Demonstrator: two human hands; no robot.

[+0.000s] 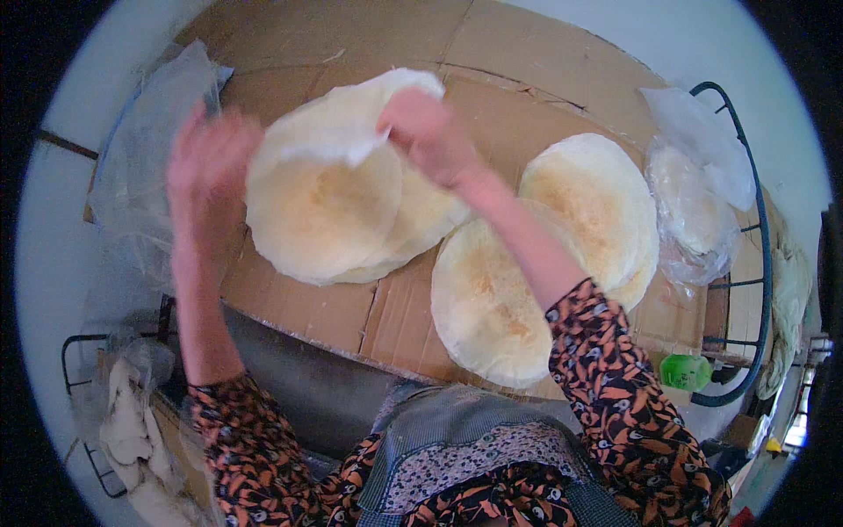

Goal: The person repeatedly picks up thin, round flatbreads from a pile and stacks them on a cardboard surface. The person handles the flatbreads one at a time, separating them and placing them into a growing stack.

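My right hand (428, 135) pinches the near edge of a thin round flatbread (342, 118), which is lifted and partly folded over a pile. Beneath it, the pile of pale flatbreads (323, 217) shows light brown patches, its layers offset to the right. At the pile's left edge is my left hand (211, 155), blurred by motion; whether its fingers hold anything cannot be made out. Just left of that hand stands a clear plastic bag (151, 145). Under my right forearm rests another flatbread (494, 303), overlapping a further stack of flatbreads (586, 197) at the right.
Flattened cardboard (408, 323) covers the work surface. On the right, a plastic bag with round pale bread (691, 204) leans by a dark metal rail (764, 250). A green bottle (685, 372) lies near the rail's lower end. At lower left, cloth (125, 421) hangs beside another metal frame (82, 339).
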